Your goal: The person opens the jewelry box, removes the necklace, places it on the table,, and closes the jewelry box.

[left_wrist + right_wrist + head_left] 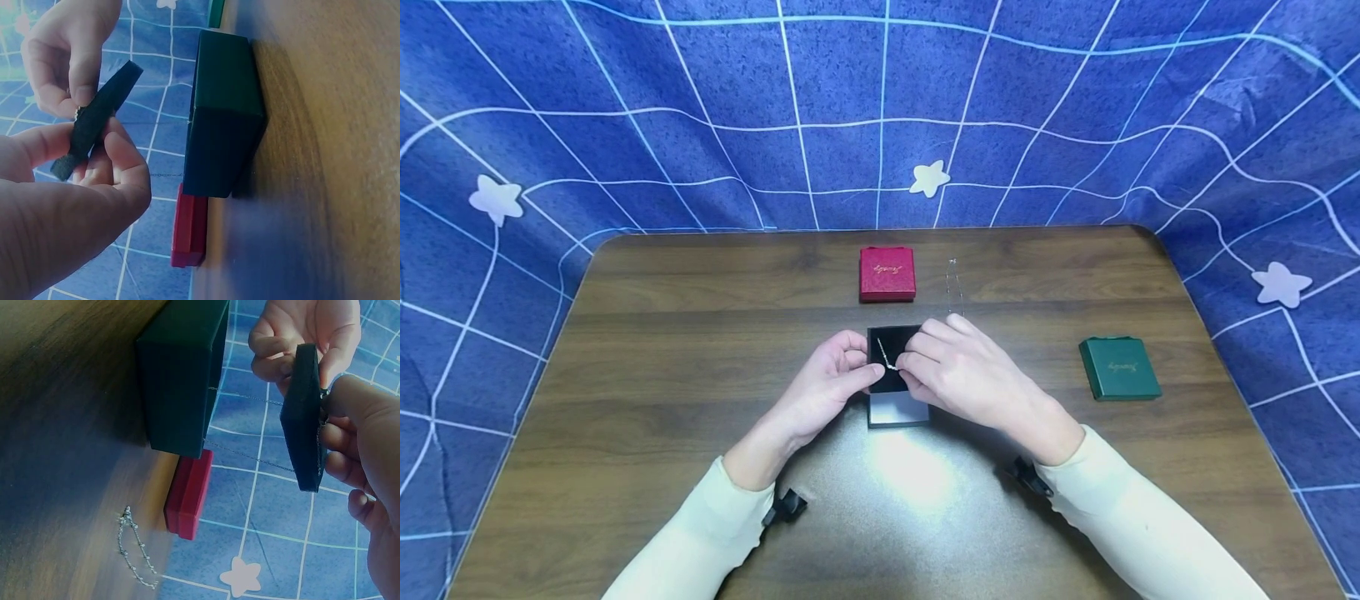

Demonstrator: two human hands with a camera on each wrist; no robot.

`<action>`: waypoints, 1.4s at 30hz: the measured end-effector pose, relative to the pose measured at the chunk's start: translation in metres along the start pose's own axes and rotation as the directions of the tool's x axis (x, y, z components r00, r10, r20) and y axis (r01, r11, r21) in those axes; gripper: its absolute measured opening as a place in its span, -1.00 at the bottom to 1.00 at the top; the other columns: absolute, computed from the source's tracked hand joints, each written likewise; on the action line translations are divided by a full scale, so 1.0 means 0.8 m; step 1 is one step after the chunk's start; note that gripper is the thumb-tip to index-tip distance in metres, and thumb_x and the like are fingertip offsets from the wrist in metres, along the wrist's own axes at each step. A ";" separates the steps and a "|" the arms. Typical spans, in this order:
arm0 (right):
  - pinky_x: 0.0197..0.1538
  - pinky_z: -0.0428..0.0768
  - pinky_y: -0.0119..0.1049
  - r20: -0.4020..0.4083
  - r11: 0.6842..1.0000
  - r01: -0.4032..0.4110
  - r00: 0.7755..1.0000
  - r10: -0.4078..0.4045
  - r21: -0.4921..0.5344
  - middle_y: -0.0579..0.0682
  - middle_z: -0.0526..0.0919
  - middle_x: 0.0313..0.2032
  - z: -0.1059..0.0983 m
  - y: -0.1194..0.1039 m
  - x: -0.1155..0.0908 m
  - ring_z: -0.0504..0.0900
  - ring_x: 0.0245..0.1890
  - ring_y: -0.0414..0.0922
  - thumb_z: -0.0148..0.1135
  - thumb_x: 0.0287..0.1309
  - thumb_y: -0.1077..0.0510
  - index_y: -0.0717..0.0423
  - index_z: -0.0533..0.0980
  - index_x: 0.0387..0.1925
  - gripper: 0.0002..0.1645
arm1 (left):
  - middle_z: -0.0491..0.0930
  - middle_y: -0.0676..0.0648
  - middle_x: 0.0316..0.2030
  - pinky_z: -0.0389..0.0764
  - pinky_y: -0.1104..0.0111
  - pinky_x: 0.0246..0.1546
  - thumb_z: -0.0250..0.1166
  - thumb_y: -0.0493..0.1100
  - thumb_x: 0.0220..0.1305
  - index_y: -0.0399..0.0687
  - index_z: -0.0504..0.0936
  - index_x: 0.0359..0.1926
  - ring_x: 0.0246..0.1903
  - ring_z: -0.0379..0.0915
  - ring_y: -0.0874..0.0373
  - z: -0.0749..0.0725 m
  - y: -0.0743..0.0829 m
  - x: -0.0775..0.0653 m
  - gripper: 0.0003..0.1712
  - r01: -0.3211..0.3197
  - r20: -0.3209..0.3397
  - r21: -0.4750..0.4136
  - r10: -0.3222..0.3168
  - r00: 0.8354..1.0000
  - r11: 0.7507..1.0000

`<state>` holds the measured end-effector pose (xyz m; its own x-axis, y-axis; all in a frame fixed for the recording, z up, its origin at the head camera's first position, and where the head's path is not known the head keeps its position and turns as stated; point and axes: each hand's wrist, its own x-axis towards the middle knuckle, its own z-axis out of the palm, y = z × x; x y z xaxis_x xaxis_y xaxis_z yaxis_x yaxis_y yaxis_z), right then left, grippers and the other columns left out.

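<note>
In front of me, my left hand (831, 371) grips the edge of a thin black jewelry-box insert (891, 337) between thumb and fingers. The insert is lifted above an open dark green box (228, 106), which rests on the table. A silver chain (885, 354) lies across the insert's face. My right hand (962, 367) pinches that chain at the insert's right side, its fingertips partly hidden in the head view. From the back of the insert, two thin strands (250, 457) run down into the box, as the right wrist view shows.
Behind the open box sits a red box (887, 275). Beside it a second silver chain (953, 287) lies on the wooden table (662, 400). A green lid (1121, 368) is at the right. Blue patterned cloth (835, 83) stands behind the table.
</note>
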<state>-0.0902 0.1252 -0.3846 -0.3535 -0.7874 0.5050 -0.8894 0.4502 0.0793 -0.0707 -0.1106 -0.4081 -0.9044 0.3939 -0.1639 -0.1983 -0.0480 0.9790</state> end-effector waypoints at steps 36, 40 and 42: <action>-0.28 0.40 -0.19 -0.055 0.994 -0.108 0.993 0.108 0.003 -0.09 0.54 -0.41 -0.016 0.009 0.017 0.49 -0.38 -0.07 0.34 0.24 0.20 0.11 0.62 -0.28 -0.95 | 0.74 -0.29 -0.07 0.55 0.34 -0.29 0.28 -0.35 0.43 -0.29 0.43 0.03 -0.27 0.58 0.05 0.008 0.001 -0.007 -0.75 0.044 -0.024 0.147 -0.041 0.999 0.988; -0.24 0.45 -0.17 -0.044 0.993 -0.116 0.992 0.116 0.012 -0.08 0.58 -0.35 -0.015 0.012 0.018 0.54 -0.33 -0.05 0.34 0.34 0.16 0.13 0.64 -0.19 -0.89 | 0.75 -0.22 -0.09 0.55 0.30 -0.25 0.29 -0.34 0.43 -0.27 0.44 0.03 -0.27 0.58 0.08 0.008 0.001 -0.008 -0.75 0.053 -0.024 0.163 -0.050 0.998 0.985; -0.21 0.46 -0.16 -0.035 0.992 -0.121 0.992 0.122 0.029 -0.07 0.61 -0.31 -0.016 0.013 0.018 0.56 -0.29 -0.05 0.35 0.38 0.15 0.13 0.64 -0.14 -0.87 | 0.75 -0.20 -0.10 0.56 0.28 -0.22 0.30 -0.34 0.44 -0.27 0.44 0.03 -0.26 0.58 0.09 0.009 0.001 -0.008 -0.75 0.053 -0.023 0.172 -0.050 0.998 0.984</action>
<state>-0.1007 0.1241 -0.3656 -0.4494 -0.7112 0.5407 -0.8478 0.5302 -0.0072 -0.0623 -0.1070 -0.4052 -0.9018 0.3746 -0.2154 -0.1781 0.1320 0.9751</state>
